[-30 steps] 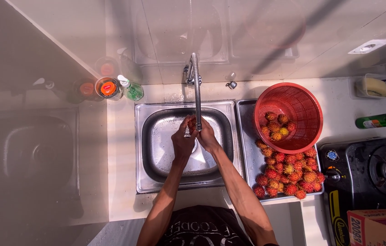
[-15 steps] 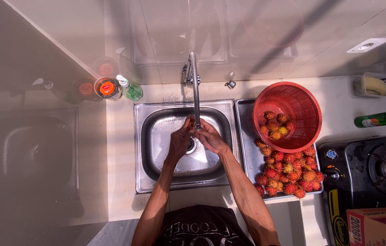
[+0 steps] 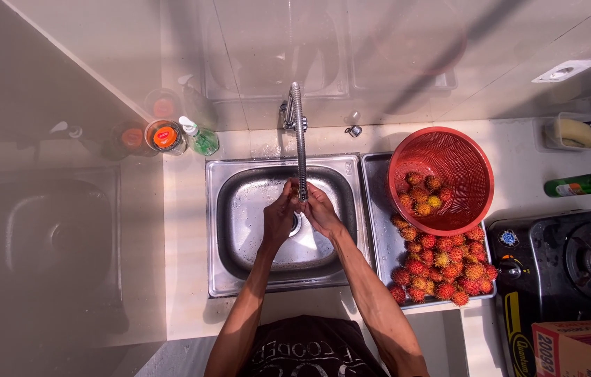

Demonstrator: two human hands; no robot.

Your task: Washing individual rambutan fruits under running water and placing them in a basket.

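Dark short-sleeved shirt with pale printed lettering across the chest, bare forearms, no gloves

One head view looks straight down (fairly high) over the sink point(image 3: 240, 209).

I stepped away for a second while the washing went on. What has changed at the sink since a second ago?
Very little. Both hands, left hand and right hand, stay cupped together under the faucet; whether they hold a fruit is hidden. The red basket and the rambutan pile beside the sink did not move.
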